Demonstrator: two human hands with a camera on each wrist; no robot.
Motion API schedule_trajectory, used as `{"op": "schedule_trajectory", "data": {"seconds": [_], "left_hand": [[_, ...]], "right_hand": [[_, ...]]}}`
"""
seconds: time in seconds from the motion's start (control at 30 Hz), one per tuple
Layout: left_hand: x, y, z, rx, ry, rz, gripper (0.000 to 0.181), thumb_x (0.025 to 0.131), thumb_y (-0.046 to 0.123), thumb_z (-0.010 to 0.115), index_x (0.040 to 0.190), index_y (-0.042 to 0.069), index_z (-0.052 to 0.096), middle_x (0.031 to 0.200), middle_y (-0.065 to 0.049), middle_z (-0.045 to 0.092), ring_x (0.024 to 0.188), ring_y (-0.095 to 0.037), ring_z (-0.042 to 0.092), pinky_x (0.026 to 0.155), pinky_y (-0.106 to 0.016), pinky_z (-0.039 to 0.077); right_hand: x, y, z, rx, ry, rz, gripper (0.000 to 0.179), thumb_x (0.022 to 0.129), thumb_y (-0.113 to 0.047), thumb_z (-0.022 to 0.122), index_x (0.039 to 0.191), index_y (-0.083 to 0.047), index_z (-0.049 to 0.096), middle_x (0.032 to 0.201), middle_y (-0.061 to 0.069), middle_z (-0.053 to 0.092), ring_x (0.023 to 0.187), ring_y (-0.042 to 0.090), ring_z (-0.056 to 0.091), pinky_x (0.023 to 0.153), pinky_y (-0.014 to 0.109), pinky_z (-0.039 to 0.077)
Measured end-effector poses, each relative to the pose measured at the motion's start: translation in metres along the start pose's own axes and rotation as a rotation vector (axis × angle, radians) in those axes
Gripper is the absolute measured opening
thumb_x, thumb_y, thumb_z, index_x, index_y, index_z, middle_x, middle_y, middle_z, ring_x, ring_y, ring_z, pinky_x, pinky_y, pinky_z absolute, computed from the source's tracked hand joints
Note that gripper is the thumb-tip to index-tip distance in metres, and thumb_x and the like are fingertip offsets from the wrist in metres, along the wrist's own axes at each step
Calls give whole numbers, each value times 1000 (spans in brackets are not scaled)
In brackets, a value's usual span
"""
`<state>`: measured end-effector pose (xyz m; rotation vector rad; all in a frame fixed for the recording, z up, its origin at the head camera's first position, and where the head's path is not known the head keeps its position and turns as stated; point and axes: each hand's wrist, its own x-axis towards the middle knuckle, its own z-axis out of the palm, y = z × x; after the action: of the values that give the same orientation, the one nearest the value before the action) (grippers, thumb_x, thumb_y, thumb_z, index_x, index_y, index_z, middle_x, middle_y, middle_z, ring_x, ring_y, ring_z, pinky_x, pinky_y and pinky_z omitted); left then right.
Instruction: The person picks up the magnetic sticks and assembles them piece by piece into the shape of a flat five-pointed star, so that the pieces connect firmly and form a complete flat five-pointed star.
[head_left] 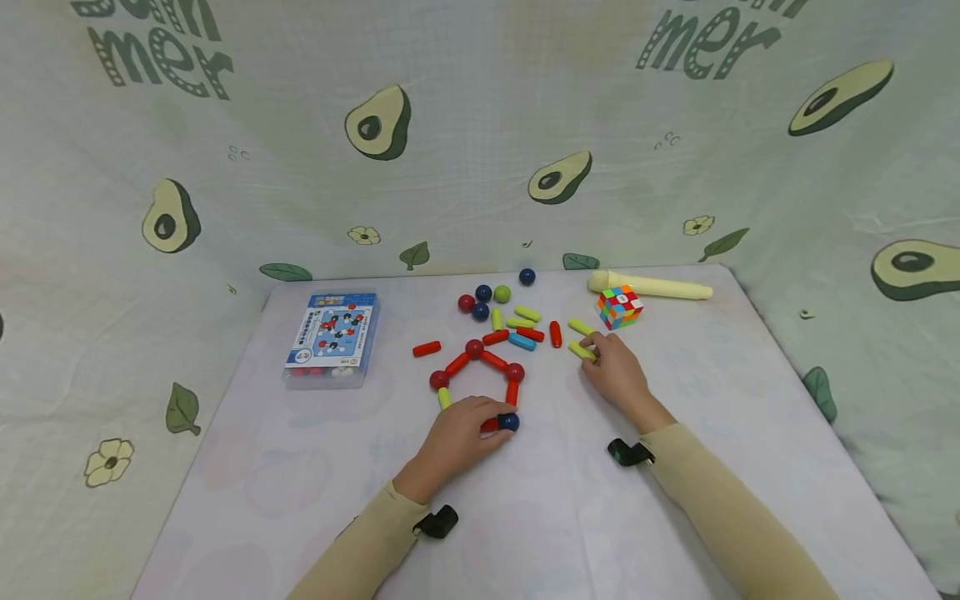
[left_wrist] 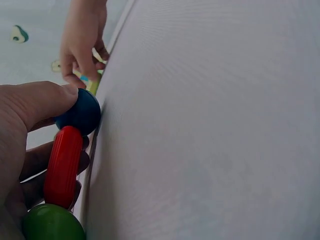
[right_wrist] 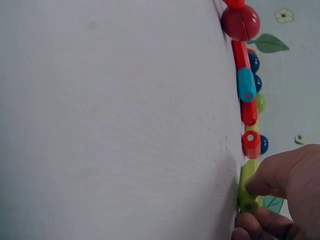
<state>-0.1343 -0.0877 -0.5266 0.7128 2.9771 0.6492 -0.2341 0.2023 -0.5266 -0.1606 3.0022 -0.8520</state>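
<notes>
My left hand (head_left: pixel 459 435) holds the near side of a ring of balls and rods, pinching a dark blue ball (left_wrist: pixel 80 114) between thumb and fingers. Joined to that ball is a red rod (left_wrist: pixel 63 167), followed by a green ball (left_wrist: pixel 52 225). The ring's far part has red balls (head_left: pixel 474 348), red rods (head_left: pixel 493 361) and a yellow-green rod (head_left: pixel 445 397); my left hand hides its near left corner. To the right, my right hand (head_left: pixel 618 375) pinches a loose yellow-green rod (right_wrist: pixel 248 187) close over the table. Another yellow-green rod (head_left: pixel 581 327) lies just beyond its fingers.
Loose red rods (head_left: pixel 555 334), a light blue rod (head_left: pixel 522 341) and several balls (head_left: pixel 483 293) lie behind the ring. A puzzle cube (head_left: pixel 620 307) and a pale yellow microphone-shaped stick (head_left: pixel 660 286) are at back right. A plastic box (head_left: pixel 331 341) lies at left.
</notes>
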Motion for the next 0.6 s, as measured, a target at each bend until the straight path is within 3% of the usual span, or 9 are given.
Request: {"op": "schedule_trajectory", "data": {"seconds": [0.13,0.27,0.47,0.6], "left_hand": [[0,0,0,-18,-4,-15,44,91,40,77,133,30,68,123,7,70,115,-14,63,95,-31,54],[0,0,0,-33,-8,-31,44,91,40,78,133,29,68,123,8,70,114,-15,63,94,-31,54],[0,0,-2,-59,-6,-28,43,91,39,77,132,27,70,123,8,70,113,-15,64,94,-31,54],[0,1,-3,-84,-3,-25,42,91,40,76,131,26,70,123,8,70,113,-14,64,95,-32,54]], "right_hand": [[-15,0,-1,-6,-29,-26,24,93,-11,68,117,-8,66,98,12,58,83,25,57,72,40,49],[-32,-5,2,23,-87,-104,20,93,-14,74,112,-13,69,92,4,57,81,21,55,71,36,47],[-56,-23,8,45,-232,-320,21,92,-18,77,112,-21,70,99,-8,59,85,11,54,77,30,51],[-66,-34,11,99,-280,-435,22,93,-19,76,114,-22,70,105,-10,62,87,9,55,79,27,52]]}}
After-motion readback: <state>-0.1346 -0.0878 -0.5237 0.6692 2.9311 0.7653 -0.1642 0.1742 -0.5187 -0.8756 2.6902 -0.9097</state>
